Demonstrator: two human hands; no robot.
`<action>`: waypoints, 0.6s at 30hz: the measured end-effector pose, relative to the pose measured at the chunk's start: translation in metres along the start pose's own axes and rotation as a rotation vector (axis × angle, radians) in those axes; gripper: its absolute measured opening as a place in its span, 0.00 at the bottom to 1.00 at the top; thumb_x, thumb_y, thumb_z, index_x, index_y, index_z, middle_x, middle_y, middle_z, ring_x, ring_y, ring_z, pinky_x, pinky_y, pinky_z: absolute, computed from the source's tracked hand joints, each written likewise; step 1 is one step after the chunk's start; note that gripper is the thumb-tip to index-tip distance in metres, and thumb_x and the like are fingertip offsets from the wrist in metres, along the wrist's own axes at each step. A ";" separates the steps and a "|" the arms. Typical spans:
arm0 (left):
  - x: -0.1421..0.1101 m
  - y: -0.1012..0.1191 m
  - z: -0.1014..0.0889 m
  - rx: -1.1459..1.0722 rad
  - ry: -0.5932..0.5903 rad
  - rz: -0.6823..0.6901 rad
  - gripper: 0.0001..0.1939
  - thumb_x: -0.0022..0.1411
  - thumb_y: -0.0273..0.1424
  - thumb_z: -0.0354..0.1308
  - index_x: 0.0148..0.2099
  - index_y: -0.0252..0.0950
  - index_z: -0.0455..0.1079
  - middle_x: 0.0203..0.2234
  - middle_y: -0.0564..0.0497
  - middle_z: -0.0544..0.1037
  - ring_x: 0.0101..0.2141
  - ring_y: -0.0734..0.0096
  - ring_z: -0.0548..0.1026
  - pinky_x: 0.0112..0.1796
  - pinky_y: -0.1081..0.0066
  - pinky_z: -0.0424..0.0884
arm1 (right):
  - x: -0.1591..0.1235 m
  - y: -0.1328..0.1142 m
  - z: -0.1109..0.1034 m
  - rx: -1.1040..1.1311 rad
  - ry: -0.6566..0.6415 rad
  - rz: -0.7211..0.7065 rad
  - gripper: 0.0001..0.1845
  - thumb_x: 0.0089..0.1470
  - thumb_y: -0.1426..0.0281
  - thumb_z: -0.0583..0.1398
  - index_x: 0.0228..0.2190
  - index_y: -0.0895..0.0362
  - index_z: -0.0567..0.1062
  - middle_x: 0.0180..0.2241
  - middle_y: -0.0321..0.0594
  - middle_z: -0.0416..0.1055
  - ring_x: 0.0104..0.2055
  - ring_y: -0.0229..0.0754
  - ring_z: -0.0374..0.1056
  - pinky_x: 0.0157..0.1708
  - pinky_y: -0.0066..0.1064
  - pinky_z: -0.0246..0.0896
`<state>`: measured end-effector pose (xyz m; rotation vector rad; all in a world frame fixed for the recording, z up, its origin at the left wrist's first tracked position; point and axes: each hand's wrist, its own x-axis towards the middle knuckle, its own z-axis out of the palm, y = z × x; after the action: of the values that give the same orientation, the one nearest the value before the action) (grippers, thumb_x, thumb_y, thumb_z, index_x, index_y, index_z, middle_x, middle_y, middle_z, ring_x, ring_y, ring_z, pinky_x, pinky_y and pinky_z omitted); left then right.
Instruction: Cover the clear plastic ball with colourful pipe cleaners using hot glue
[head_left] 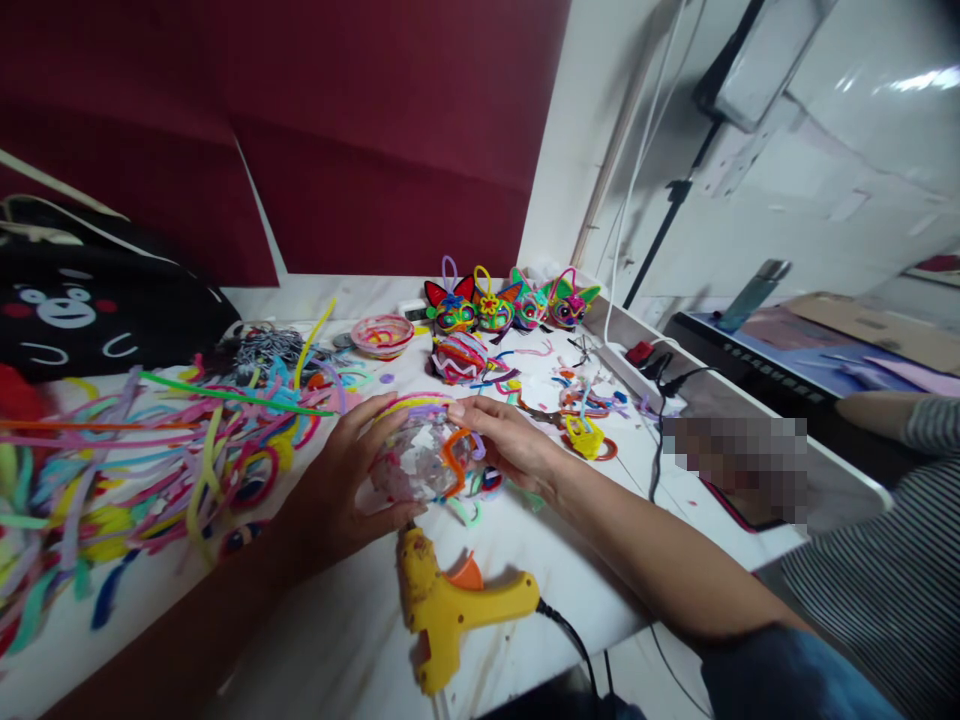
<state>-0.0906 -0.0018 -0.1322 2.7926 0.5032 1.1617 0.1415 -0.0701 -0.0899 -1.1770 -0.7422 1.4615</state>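
Observation:
Between my hands is a clear plastic ball (416,468) with yellow, pink and purple pipe cleaners along its top. My left hand (349,480) wraps its left side, thumb below and fingers above. From the right, my right hand (510,440) closes on it, a fingertip pressing by the purple pipe cleaner (426,412). A wavy orange pipe cleaner (453,462) runs down the ball's right side. Just in front, a yellow hot glue gun (442,605) with an orange trigger lies on the table, nozzle close to my left thumb.
Loose pipe cleaners (172,450) cover the table's left side. Behind the ball are a wrapped bowl shape (382,336), a striped piece (459,358) and several eared animal heads (495,305). Yellow-handled scissors (585,437) lie right, near a power strip (652,382). A striped sleeve (934,425) shows at right.

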 end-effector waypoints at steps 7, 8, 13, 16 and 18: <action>0.002 0.009 -0.001 -0.045 -0.021 -0.034 0.40 0.69 0.38 0.60 0.76 0.41 0.47 0.70 0.37 0.63 0.70 0.47 0.64 0.67 0.51 0.68 | 0.000 0.004 0.002 -0.041 0.048 -0.016 0.32 0.34 0.52 0.80 0.34 0.54 0.75 0.27 0.28 0.73 0.24 0.34 0.66 0.21 0.26 0.70; 0.001 0.009 0.000 -0.040 -0.018 -0.025 0.40 0.69 0.36 0.59 0.76 0.42 0.48 0.70 0.37 0.63 0.70 0.47 0.64 0.66 0.50 0.69 | 0.001 0.004 0.003 -0.046 0.056 -0.018 0.32 0.34 0.52 0.80 0.34 0.54 0.75 0.27 0.28 0.73 0.24 0.34 0.66 0.22 0.26 0.70; -0.003 0.010 0.006 -0.020 -0.053 0.012 0.35 0.71 0.31 0.54 0.76 0.45 0.50 0.73 0.36 0.54 0.72 0.45 0.60 0.65 0.47 0.70 | -0.001 0.006 0.008 -0.073 0.086 -0.013 0.33 0.35 0.50 0.79 0.34 0.54 0.74 0.27 0.30 0.73 0.25 0.35 0.67 0.22 0.26 0.70; -0.005 0.009 0.009 -0.004 -0.057 0.017 0.35 0.73 0.35 0.53 0.77 0.43 0.48 0.72 0.34 0.54 0.72 0.43 0.59 0.66 0.45 0.67 | -0.002 0.005 0.010 -0.090 0.098 -0.008 0.30 0.38 0.50 0.78 0.33 0.54 0.73 0.26 0.30 0.73 0.25 0.35 0.67 0.21 0.25 0.68; -0.005 0.007 0.011 0.013 -0.041 0.029 0.35 0.74 0.39 0.55 0.77 0.43 0.48 0.71 0.34 0.55 0.71 0.43 0.61 0.66 0.46 0.69 | -0.003 0.005 0.011 -0.104 0.106 -0.011 0.29 0.41 0.50 0.77 0.33 0.54 0.73 0.26 0.30 0.73 0.25 0.35 0.67 0.21 0.24 0.67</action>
<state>-0.0841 -0.0094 -0.1418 2.8377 0.4707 1.1075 0.1296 -0.0729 -0.0906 -1.3168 -0.7577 1.3539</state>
